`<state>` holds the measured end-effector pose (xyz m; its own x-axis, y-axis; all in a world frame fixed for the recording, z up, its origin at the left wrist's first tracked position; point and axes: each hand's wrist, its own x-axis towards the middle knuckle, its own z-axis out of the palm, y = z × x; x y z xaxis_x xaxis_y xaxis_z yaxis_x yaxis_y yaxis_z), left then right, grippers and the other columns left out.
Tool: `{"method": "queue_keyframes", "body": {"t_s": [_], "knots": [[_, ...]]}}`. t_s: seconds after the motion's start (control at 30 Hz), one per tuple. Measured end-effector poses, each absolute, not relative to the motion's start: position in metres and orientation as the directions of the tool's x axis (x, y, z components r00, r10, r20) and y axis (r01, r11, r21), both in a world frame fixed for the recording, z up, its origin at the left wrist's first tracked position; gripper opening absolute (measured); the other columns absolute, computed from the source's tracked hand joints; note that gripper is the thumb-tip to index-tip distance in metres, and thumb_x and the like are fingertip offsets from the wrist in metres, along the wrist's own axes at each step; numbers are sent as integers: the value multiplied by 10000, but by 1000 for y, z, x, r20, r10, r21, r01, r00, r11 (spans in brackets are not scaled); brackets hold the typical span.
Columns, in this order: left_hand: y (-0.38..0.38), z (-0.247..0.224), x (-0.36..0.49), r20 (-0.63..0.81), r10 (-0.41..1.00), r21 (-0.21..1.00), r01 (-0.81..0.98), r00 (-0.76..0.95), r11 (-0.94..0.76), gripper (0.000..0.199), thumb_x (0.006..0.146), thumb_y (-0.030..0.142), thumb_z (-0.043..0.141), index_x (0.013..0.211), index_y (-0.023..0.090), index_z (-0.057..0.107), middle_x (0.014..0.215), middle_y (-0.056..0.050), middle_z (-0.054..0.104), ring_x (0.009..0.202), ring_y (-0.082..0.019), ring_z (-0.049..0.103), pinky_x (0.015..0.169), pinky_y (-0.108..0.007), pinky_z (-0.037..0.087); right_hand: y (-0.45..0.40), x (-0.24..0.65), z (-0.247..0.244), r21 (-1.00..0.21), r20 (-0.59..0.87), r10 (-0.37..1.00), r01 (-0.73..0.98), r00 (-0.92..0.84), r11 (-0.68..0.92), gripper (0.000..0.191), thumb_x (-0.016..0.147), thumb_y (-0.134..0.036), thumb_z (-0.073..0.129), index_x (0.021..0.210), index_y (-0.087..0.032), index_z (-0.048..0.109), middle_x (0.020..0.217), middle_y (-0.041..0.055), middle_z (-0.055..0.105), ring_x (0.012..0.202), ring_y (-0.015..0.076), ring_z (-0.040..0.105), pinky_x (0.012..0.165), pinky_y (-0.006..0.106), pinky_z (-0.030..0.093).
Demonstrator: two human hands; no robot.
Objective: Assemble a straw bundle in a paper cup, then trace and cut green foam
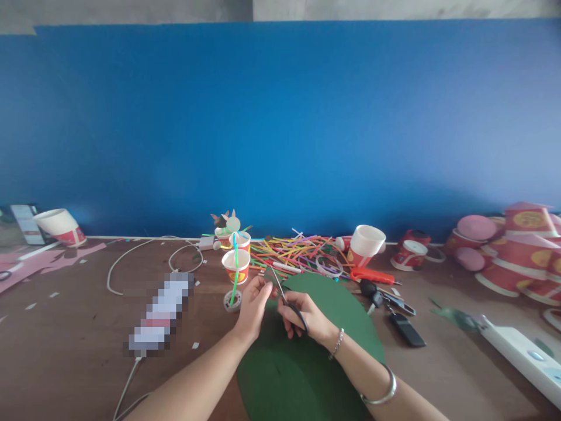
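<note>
Above the large green sheet (pixel 307 362), my right hand (pixel 298 313) is closed round the black handles of a pair of scissors (pixel 280 287), whose blades point up and to the left. My left hand (pixel 255 299), just beside it, pinches a small dark green piece (pixel 272 275) at the blades. Left of my hands stands a paper cup (pixel 235 266) with a green and blue strip rising from it. A round white piece (pixel 232 300) lies by my left hand.
Colourful strips (pixel 298 251) lie behind my hands, near stacked cups (pixel 366 245). An orange cutter (pixel 372 275), keys (pixel 376 297) and a power strip (pixel 521 356) are on the right. A pixelated phone (pixel 162 313) with a cable lies left; red cup models (pixel 508 257) stand far right.
</note>
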<state>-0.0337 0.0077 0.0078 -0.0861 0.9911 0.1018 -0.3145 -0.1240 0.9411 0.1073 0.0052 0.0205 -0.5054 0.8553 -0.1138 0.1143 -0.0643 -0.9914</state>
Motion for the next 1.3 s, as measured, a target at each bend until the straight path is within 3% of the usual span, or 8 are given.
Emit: {"method": "queue_keyframes", "body": {"t_s": [1.3], "knots": [[8, 12, -34, 109, 992, 946, -300, -68, -124, 175, 720, 316, 625, 672, 162, 555, 615, 17, 549, 613, -120, 509, 621, -236, 404, 6, 109, 17, -989, -121, 843, 137, -525, -56, 313, 731, -464, 606, 728, -168, 506, 462, -55, 546, 360, 74, 506, 310, 139, 311]]}}
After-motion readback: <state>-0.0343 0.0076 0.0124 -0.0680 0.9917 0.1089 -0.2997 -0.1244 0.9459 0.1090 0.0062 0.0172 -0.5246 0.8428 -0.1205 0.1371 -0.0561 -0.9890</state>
